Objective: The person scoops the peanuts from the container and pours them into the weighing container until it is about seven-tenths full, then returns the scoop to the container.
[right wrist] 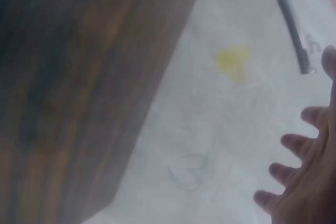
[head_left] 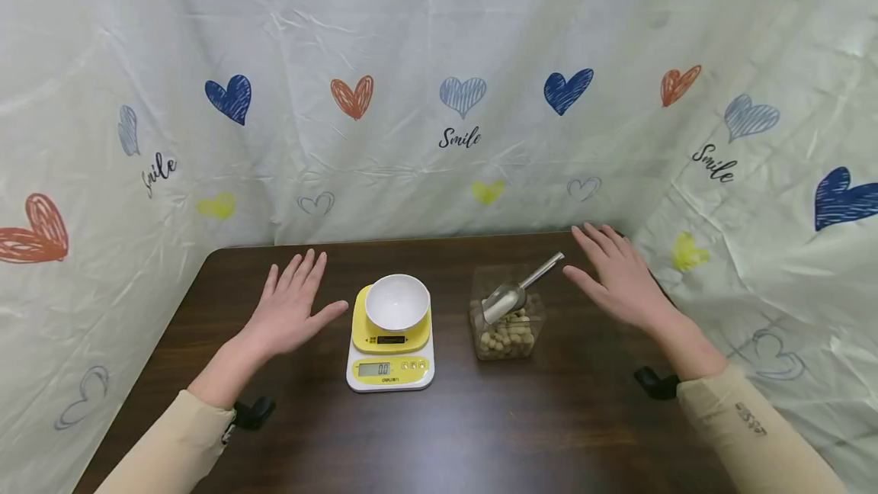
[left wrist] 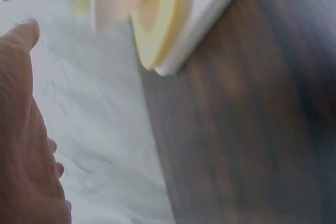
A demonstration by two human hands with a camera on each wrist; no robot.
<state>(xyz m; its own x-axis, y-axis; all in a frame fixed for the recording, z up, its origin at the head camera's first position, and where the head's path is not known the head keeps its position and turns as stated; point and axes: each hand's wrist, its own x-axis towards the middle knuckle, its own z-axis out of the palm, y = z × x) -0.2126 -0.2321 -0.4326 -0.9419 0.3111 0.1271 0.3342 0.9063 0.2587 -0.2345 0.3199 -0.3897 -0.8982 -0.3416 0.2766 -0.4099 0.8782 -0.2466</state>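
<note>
On the dark table a yellow and white kitchen scale (head_left: 391, 372) carries a white bowl (head_left: 398, 302); its display reads 0.0. To its right stands a clear square container (head_left: 506, 353) partly filled with peanuts (head_left: 504, 335). A metal scoop (head_left: 507, 299) leans in it, handle rising to the upper right. My left hand (head_left: 288, 309) is left of the scale, fingers straight and spread, holding nothing. Right of the container, my right hand (head_left: 620, 280) has its fingers extended, apart from the scoop handle. Both wrist views are blurred; the right one shows the scoop handle (right wrist: 289, 24) near the thumb.
A white curtain (head_left: 425, 189) printed with hearts and the word Smile hangs behind the table and on both sides. The brown wooden table (head_left: 453, 433) reaches to the curtain at the back. Each wrist wears a black strap mount (head_left: 255, 412).
</note>
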